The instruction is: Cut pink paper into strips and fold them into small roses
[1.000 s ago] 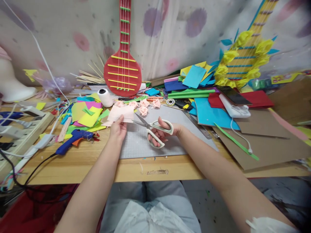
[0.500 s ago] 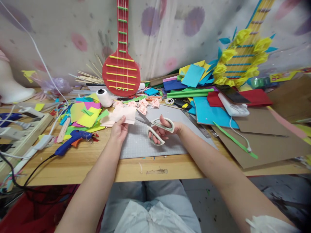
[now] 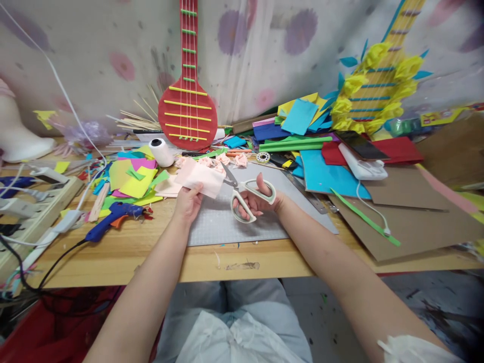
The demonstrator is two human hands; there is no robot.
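Observation:
My left hand [image 3: 188, 201] pinches a pale pink sheet of paper [image 3: 200, 177] and holds it just above the grey cutting mat [image 3: 242, 224]. My right hand [image 3: 256, 197] has its fingers through the white handles of a pair of scissors [image 3: 242, 194]. The blades point up and left, right beside the paper's right edge. Several small pink paper rosettes [image 3: 223, 160] lie on the mat's far edge.
A blue glue gun [image 3: 113, 214] lies left of the mat, by a heap of coloured paper scraps [image 3: 134, 176] and a white spool [image 3: 162, 152]. Brown cardboard [image 3: 416, 222], blue sheets and a phone [image 3: 359, 145] fill the right. A red paper guitar [image 3: 188, 108] leans at the back.
My left hand lifted the pink sheet and brought it toward the scissors. My right hand tilted the scissors so the blades point more upward, close to the sheet's edge.

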